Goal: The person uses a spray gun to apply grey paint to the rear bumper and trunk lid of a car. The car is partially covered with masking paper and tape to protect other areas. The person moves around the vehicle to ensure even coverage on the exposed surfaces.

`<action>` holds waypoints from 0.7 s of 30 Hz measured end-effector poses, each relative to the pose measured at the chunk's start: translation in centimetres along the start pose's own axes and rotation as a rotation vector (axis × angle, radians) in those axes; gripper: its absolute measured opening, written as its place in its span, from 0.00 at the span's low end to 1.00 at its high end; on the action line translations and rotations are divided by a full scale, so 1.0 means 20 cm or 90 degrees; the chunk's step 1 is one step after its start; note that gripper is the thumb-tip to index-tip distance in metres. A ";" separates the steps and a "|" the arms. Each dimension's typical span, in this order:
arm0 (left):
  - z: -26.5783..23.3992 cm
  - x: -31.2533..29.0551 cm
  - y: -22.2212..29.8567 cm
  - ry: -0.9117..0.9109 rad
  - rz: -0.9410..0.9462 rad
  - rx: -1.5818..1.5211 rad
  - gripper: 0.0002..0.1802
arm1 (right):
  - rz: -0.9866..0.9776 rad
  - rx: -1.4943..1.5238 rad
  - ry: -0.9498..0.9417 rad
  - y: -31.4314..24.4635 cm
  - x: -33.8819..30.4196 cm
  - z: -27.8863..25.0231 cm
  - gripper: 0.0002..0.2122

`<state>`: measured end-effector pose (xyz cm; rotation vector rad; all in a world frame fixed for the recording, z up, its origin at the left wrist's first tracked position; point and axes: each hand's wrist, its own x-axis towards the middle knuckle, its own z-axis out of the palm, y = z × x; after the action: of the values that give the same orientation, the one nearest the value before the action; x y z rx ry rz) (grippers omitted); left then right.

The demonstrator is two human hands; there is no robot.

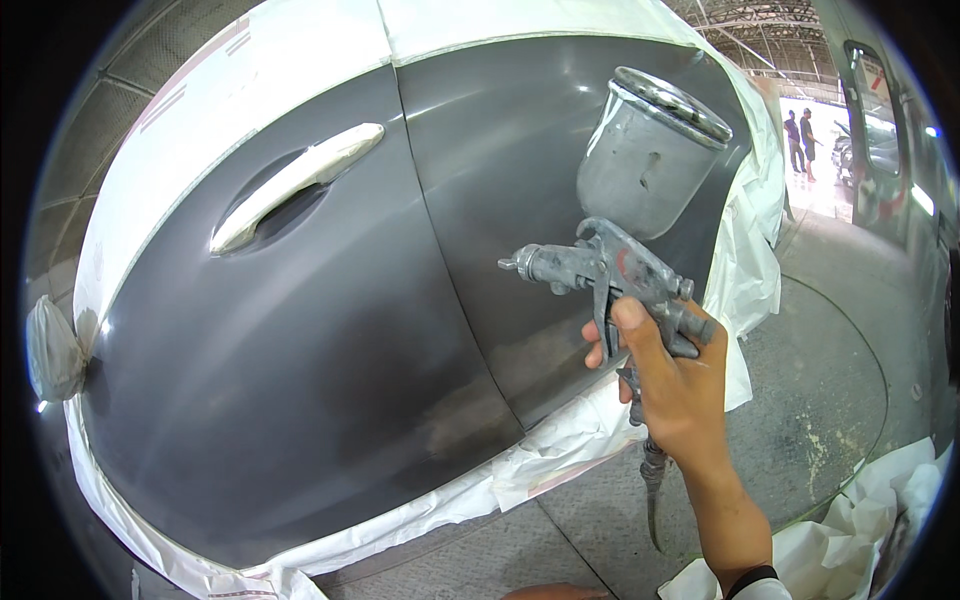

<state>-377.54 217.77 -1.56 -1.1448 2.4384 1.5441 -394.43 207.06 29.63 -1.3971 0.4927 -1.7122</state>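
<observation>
My right hand (672, 375) is closed around the handle of a grey metal spray gun (615, 265), thumb on its back and fingers near the trigger. A scuffed paint cup (645, 160) with a shiny lid sits tilted on top of the gun. Its nozzle points left at a dark grey car panel (330, 350), apart from the surface. Below the handle hangs a hose (653, 490). A door handle (295, 190) wrapped in pale covering stands out from the panel. My left hand is not in view; a sliver of skin at the lower edge cannot be made out.
White masking paper (560, 455) borders the panel. A wrapped side mirror (55, 350) juts out at far left. Crumpled paper (840, 540) lies on the grey floor (800, 400) at lower right, where a thin hose curves. Two people (800, 140) stand far off by a doorway.
</observation>
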 end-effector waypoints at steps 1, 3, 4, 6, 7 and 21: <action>0.01 0.00 -0.02 0.006 0.005 0.001 0.36 | 0.017 -0.001 0.004 -0.01 0.02 0.01 0.17; 0.03 0.02 -0.05 0.014 0.004 0.020 0.36 | 0.030 -0.005 0.036 -0.03 0.04 0.01 0.17; 0.03 0.03 -0.06 0.018 0.005 0.031 0.36 | 0.025 -0.008 0.063 -0.03 0.05 0.01 0.18; 0.01 0.03 -0.04 0.008 0.011 0.009 0.37 | -0.003 0.010 0.128 -0.02 0.06 0.02 0.19; 0.00 0.02 -0.02 0.004 0.013 -0.003 0.37 | -0.030 -0.007 0.147 0.00 0.06 0.01 0.19; 0.04 -0.01 -0.08 0.019 -0.027 0.062 0.35 | 0.006 -0.048 0.021 -0.20 0.10 0.01 0.18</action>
<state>-376.74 218.07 -3.10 -1.2026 2.4603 1.3896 -395.69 207.72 33.97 -1.4195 0.5874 -1.7272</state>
